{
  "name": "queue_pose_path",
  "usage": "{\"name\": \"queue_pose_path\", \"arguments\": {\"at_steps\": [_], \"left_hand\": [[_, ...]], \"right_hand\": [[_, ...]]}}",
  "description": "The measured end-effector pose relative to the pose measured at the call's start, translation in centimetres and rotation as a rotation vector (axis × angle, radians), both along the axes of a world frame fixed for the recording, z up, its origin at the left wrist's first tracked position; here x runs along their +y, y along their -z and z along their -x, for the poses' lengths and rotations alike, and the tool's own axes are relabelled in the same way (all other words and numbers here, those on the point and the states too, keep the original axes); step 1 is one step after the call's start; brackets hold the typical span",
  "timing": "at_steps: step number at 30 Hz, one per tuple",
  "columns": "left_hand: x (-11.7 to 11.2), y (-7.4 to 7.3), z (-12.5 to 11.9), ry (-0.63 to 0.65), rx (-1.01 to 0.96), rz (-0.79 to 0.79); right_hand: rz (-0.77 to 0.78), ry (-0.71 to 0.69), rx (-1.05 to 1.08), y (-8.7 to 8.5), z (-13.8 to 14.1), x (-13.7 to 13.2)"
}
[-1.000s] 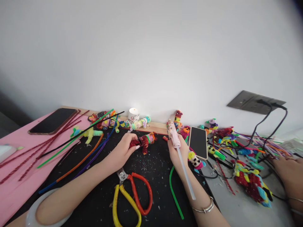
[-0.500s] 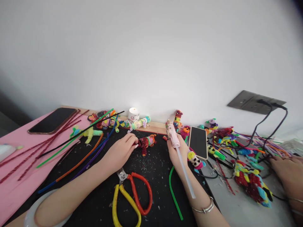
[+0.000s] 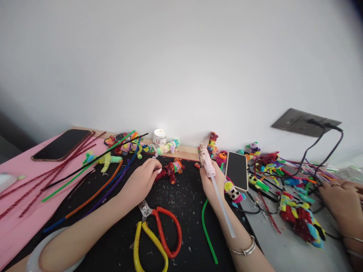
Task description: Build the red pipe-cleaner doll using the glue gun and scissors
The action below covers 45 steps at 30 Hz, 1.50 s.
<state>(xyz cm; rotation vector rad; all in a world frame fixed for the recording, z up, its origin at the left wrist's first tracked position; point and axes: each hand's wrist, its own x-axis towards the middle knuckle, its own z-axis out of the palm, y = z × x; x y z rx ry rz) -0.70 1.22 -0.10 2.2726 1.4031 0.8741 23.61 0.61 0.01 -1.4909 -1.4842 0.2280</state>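
My left hand [image 3: 144,176] pinches one end of a small doll [image 3: 171,168] made of sparkly red pipe cleaner with green, pink and orange parts. The doll lies just above the black mat. Wrapped in my right hand [image 3: 211,186] is a pink hot glue gun [image 3: 208,163], pointing away from me. A clear glue stick [image 3: 224,209] juts from its back end along my wrist. The gun's tip is apart from the doll. Below my left hand, scissors [image 3: 145,209] with yellow and red handles lie on the mat. A green pipe cleaner [image 3: 207,230] lies between them and my right forearm.
Pipe cleaners [image 3: 65,164] and a phone [image 3: 61,144] lie at left. A paper cup [image 3: 159,138] stands by the wall. Right of my right hand lie another phone [image 3: 237,170], several pipe-cleaner figures [image 3: 302,221] and cables [image 3: 304,155]. Another person's hand [image 3: 340,198] is at far right.
My left hand has moved slightly left, and the doll has turned and shows more of its red end. My right hand and the glue gun stay put. The other person's hand has shifted.
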Motion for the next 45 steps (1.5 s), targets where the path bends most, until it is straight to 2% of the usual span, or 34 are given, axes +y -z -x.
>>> {"name": "queue_pose_path", "arguments": {"at_steps": [5, 7, 10, 15, 21, 25, 30, 34, 39, 42, 45], "left_hand": [[1.0, -0.1, 1.3, -0.117, 0.180, -0.069], [1.4, -0.1, 2.0, -0.112, 0.297, -0.063], [1.9, 0.1, 2.7, -0.101, 0.364, -0.035], [2.2, 0.4, 2.8, -0.047, 0.260, -0.018], [2.0, -0.5, 2.4, -0.064, 0.115, -0.105], [1.1, -1.0, 1.6, -0.010, 0.261, -0.082], [0.4, -0.7, 0.8, 0.025, 0.400, -0.074], [0.3, -0.3, 0.6, 0.060, 0.333, -0.063], [0.5, 0.0, 0.7, -0.021, 0.212, -0.149], [0.7, 0.1, 0.8, -0.035, 0.211, -0.176], [0.9, 0.3, 1.0, -0.017, 0.266, -0.132]], "right_hand": [[-0.004, -0.001, -0.008, -0.3, 0.1, -0.1], [0.003, 0.001, -0.010, -0.4, 0.2, -0.1], [0.006, 0.001, -0.014, -0.3, 0.1, 0.0], [0.011, -0.005, -0.023, 0.0, -0.1, 0.0], [0.005, -0.002, -0.004, -0.1, 0.1, 0.0], [-0.006, -0.010, 0.013, -0.1, 0.1, 0.0], [0.006, -0.005, -0.003, -0.4, 0.2, -0.2], [0.025, -0.018, -0.017, -0.8, 0.2, -0.3], [0.036, -0.058, 0.031, -0.9, 0.1, -0.3], [0.045, -0.061, 0.017, -0.7, 0.1, -0.3], [0.034, -0.065, 0.017, -0.4, 0.1, -0.2]]}}
